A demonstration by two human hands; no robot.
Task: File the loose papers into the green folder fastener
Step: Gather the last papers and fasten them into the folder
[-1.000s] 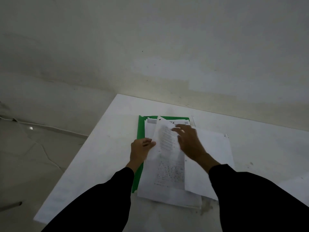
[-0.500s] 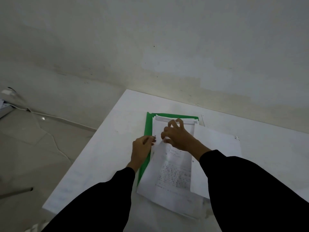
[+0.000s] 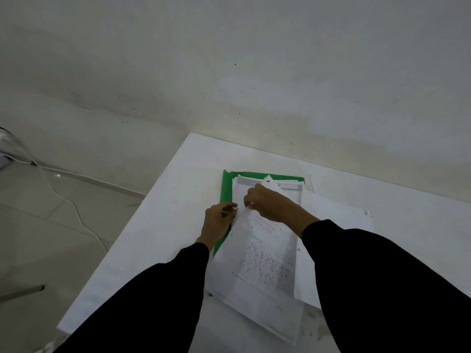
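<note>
A green folder lies open on the white table, its left strip and far edge showing around a stack of white papers. The top sheet carries handwriting. My left hand pinches a thin green fastener prong at the stack's left edge. My right hand reaches across from the right and pinches the left edge of the top sheet close to that prong. The punched holes and the fastener base are hidden under my fingers.
More white sheets lie spread to the right of the folder. The table's left edge drops to a tiled floor with a white cable. A pale wall stands right behind the table.
My right hand has moved from the middle of the top sheet to its left edge, beside my left hand. The lifted sheet now lies flatter on the stack.
</note>
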